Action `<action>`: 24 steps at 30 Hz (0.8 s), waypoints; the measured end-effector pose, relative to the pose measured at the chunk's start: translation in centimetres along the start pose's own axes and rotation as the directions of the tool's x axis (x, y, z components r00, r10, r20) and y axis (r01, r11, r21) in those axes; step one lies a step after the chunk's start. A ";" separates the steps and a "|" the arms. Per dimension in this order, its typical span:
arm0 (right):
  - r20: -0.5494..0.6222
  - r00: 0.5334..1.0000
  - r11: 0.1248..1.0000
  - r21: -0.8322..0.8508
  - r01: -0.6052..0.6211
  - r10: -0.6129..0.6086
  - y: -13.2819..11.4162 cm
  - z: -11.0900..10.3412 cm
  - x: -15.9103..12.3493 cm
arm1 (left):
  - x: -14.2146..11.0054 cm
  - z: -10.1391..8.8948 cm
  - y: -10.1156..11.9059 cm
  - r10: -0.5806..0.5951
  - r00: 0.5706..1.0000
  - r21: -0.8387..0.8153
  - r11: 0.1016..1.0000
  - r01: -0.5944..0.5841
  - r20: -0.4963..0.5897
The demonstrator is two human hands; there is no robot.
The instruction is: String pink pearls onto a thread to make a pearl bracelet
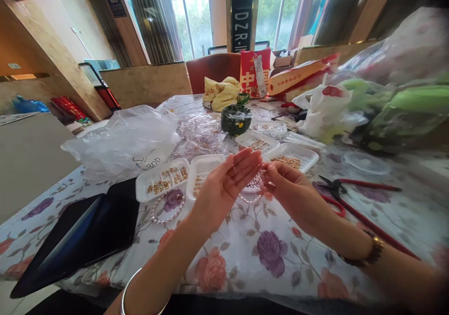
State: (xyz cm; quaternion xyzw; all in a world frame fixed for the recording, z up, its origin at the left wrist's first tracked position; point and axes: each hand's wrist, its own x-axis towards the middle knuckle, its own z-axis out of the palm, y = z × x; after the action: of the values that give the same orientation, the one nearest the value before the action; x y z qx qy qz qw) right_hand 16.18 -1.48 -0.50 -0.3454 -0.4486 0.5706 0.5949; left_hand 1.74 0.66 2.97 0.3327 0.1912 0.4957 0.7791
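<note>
My left hand [229, 179] is raised over the table with the palm turned up and the fingers stretched out together. Beside its fingertips, my right hand [283, 178] pinches thumb and forefinger together; whatever is between them is too small to make out. Behind and below the hands, a dish of pearl beads [254, 184] is partly hidden. White divided trays [141, 194] with gold-coloured beads [161, 186] stand around the hands. A loop of pearl beads [164, 222] lies on the flowered tablecloth at left.
Red-handled pliers [338, 189] and scissors [337, 206] lie at right. A black tablet-like panel [94, 226] and a plastic bag [119, 139] are at left. A coil of dark green cord [236, 119] stands behind the trays. Bulky bags [407, 114] fill the far right.
</note>
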 end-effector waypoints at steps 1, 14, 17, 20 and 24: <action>-0.001 1.000 1.000 0.010 -0.009 0.009 0.0 -0.1 0.1 | 0.0 0.1 0.0 -0.004 1.000 -0.005 1.000 0.004 -0.004; -0.061 0.883 0.752 -0.554 0.358 -0.465 0.0 0.5 -1.0 | -0.4 -0.1 -0.4 -0.056 0.989 -0.043 0.997 0.062 0.136; 0.104 0.707 0.435 -0.723 0.537 -0.699 0.3 0.2 -1.1 | -0.5 0.0 -0.5 -0.086 0.985 -0.058 0.994 0.096 0.149; 0.362 0.524 0.139 -0.707 0.693 -0.771 0.1 -0.3 -1.1 | -0.6 0.1 -0.8 -0.118 0.982 -0.073 0.989 0.130 0.147; 0.578 0.447 -0.050 -0.646 0.761 -0.683 -0.6 -1.0 -1.3 | -0.7 0.1 -1.2 -0.163 0.975 -0.089 0.980 0.178 0.147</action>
State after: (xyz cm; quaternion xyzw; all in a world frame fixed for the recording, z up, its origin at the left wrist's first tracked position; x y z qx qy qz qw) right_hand 17.40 -2.76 -0.53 -0.2772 -0.7984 -0.1298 0.5185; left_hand 2.27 -0.34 2.20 0.3088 0.1387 0.4115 0.8462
